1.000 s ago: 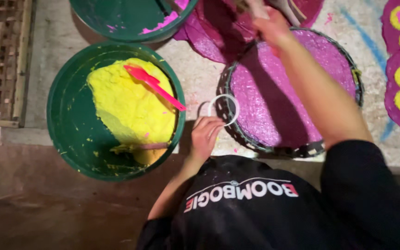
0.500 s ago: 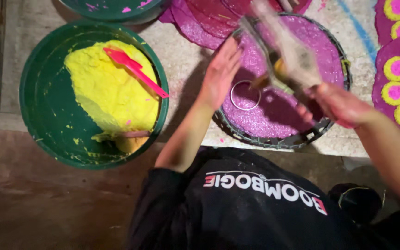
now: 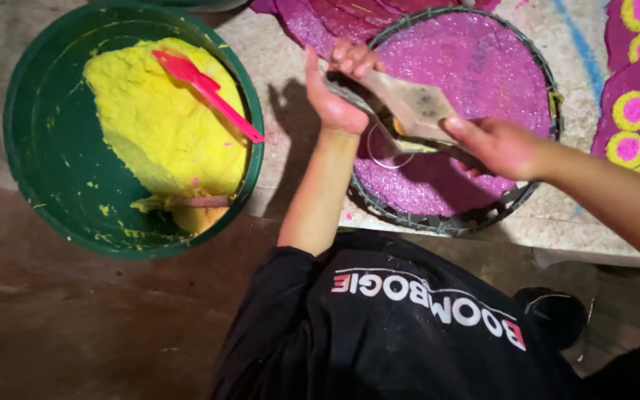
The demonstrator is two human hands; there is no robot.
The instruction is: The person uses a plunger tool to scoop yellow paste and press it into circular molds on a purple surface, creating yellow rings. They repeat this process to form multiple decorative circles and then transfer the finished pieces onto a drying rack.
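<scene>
Green tub (image 3: 31, 126), the largest thing, sits at nine o'clock, holding yellow powder (image 3: 157, 126) with a red scoop (image 3: 205, 89) lying on it. Round tray (image 3: 535, 74) of magenta powder (image 3: 475, 74) lies at one o'clock, a small metal ring (image 3: 387, 152) resting on the powder. Flat scraper (image 3: 409, 111) hangs over the tray's nine o'clock side. Left hand (image 3: 338, 89) grasps its far end, fingers curled over; right hand (image 3: 501, 144) clasps its near end.
</scene>
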